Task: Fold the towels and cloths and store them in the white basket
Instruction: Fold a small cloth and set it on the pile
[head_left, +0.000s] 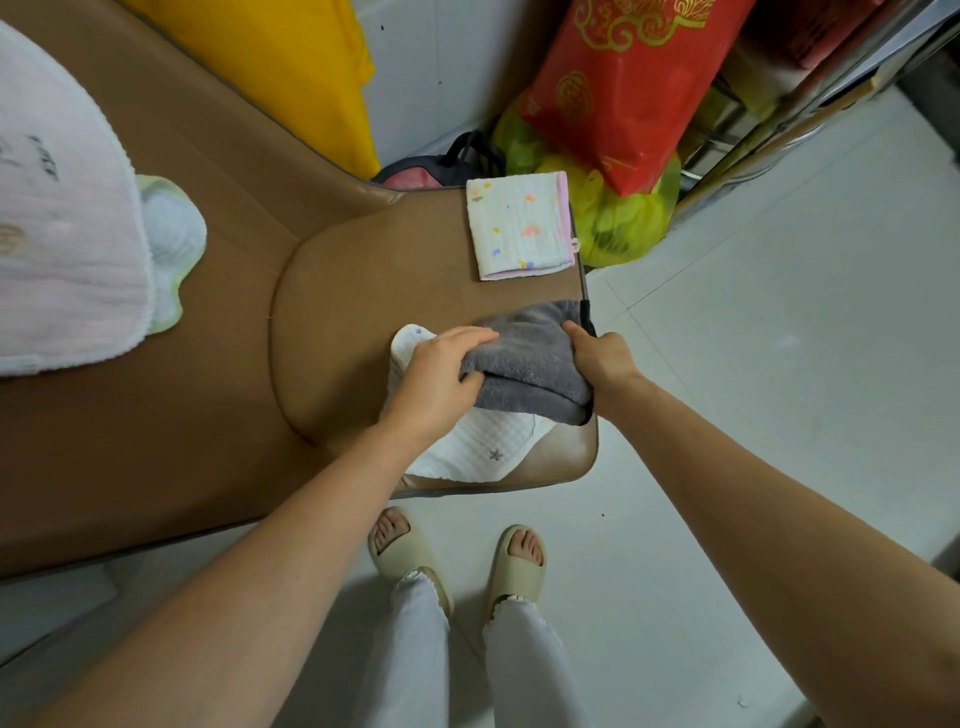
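The gray towel (530, 364), folded on the brown seat's (363, 270) edge, is gripped at both ends by the left hand (441, 382) and right hand (602, 358). The fold could easily get undone if it's lifted unevenly, and the white cloth (467, 452) underneath might get dragged off too.

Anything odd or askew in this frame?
Mostly tidy. The grey towel, gripped by both hands, sits on an unfolded white star cloth that reaches the cushion's front edge. No white basket in view.

Both bare arms reach forward and down; the left hand (441, 374) curls its fingers in a grip; the right hand (602, 358) does likewise, thumb pointing forward.
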